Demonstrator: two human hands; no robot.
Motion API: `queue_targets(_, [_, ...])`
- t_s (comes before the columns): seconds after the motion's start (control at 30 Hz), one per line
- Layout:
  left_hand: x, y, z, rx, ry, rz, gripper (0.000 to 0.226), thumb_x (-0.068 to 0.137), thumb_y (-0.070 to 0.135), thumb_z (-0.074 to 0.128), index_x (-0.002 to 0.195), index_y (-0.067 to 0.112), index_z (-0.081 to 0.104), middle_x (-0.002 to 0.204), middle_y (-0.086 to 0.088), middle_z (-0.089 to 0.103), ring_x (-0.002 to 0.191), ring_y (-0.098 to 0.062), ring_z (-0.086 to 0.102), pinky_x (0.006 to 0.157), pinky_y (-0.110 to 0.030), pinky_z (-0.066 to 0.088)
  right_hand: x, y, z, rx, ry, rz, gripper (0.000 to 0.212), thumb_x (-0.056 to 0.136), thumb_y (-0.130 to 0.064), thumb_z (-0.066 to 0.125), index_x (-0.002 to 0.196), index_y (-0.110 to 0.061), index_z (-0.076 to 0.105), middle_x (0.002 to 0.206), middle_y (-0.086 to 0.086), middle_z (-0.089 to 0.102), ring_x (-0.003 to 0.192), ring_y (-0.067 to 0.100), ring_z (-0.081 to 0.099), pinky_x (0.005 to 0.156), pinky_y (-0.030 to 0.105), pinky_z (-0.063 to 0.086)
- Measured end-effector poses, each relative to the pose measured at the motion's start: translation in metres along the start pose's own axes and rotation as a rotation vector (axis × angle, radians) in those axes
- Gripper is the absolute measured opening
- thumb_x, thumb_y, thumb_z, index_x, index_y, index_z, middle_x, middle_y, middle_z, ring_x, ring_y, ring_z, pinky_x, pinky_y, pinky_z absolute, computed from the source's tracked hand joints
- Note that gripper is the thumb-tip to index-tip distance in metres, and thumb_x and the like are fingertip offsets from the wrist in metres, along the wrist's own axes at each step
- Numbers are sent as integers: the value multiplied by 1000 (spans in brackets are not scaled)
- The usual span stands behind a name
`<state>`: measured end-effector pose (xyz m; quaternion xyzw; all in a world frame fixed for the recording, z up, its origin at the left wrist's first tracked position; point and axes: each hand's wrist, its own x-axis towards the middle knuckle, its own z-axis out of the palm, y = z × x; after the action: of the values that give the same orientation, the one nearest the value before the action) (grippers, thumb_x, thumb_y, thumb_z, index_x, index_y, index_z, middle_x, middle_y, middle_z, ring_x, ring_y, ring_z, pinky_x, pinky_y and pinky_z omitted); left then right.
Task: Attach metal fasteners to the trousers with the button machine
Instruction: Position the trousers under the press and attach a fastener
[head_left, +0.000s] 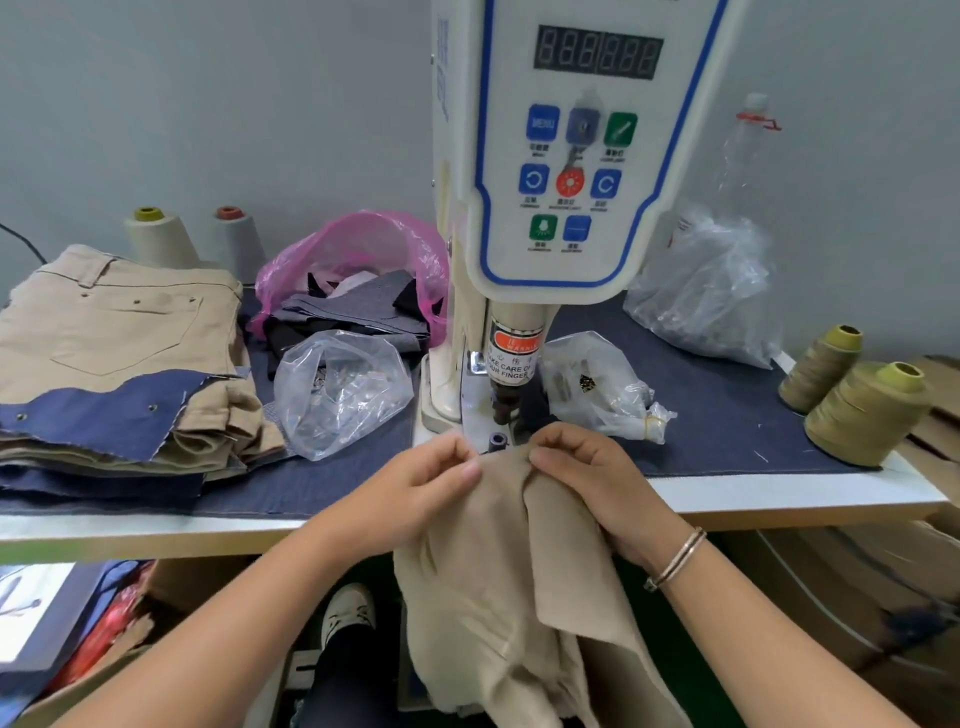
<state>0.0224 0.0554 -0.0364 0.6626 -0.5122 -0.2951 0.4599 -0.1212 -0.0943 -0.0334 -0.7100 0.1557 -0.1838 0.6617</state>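
Stack (119, 332): far left on the table, folded tan trousers with small metal studs visible on the top pair; judged finished work

Clear bag (340, 389): right of the stack, loose, contents unclear, possibly fasteners

Left hand (415, 493): fingers curled, pinching the top edge of the trousers (498, 561) just left of the die

Trousers: tan, upper edge held at the table's front edge, the rest hanging below it; edge sits just short of the die, not yet under the punch; no fastener visible on this piece

Machine (566, 156): upright at centre, punch (506, 400) raised above the lower die (497, 441)

Right hand (597, 483): fingers curled, gripping the same edge on the right

Status: one pair in hand still to be set and pressed; further count cannot be told
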Motion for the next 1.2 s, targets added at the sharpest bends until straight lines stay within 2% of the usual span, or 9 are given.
queue_targets(0.1, [13,-3,-11,-74,30,-62,18,98,21,50,80,19,54,67,19,52,63,4,45,61,-10,36,12,5,1,75,26,103,22,90,-17,60,75,-27,72,73,-9,67,68,0,59,63,14,48])
queue_targets(0.27, [28,-15,-11,-45,62,-137,24,94,31,55,76,16,55,72,9,49,69,-5,43,69,-24,33,21,14,-1,93,81,195,18,89,-24,60,76,-27,72,78,-4,68,76,9,59,73,26,47])
queue_targets(0.4, [32,-17,-11,-93,59,-145,23,79,40,52,71,19,53,70,9,48,70,-7,43,69,-27,31,24,17,-3,49,117,207,21,87,-18,63,72,-27,73,75,-8,68,72,4,60,71,20,46])
queue_targets(0.67, [32,-24,-15,-176,30,-148,21,80,37,52,69,19,51,72,3,45,73,-14,40,72,-32,28,25,24,-3,93,164,211,10,87,-16,64,87,-19,73,89,0,73,85,12,64,77,24,49])
queue_targets(0.87, [31,-23,-14,-194,35,-152,23,80,37,53,73,15,52,77,-4,46,76,-17,41,76,-34,29,24,28,-3,82,184,179,14,87,-16,64,82,-24,74,88,-2,73,85,9,65,76,21,49])
queue_targets(1.0, [31,-23,-13,-191,34,-147,22,80,36,53,71,16,52,75,-1,47,75,-16,42,73,-32,31,25,31,-4,82,174,159,16,87,-15,64,81,-26,74,88,-4,73,84,8,65,76,20,49])
queue_targets(1.2, [30,-24,-14,-179,29,-146,21,80,36,52,71,16,53,73,2,48,72,-12,44,72,-29,32,28,39,-8,180,183,155,15,87,-8,62,88,-22,58,74,-5,63,75,11,57,76,28,45])
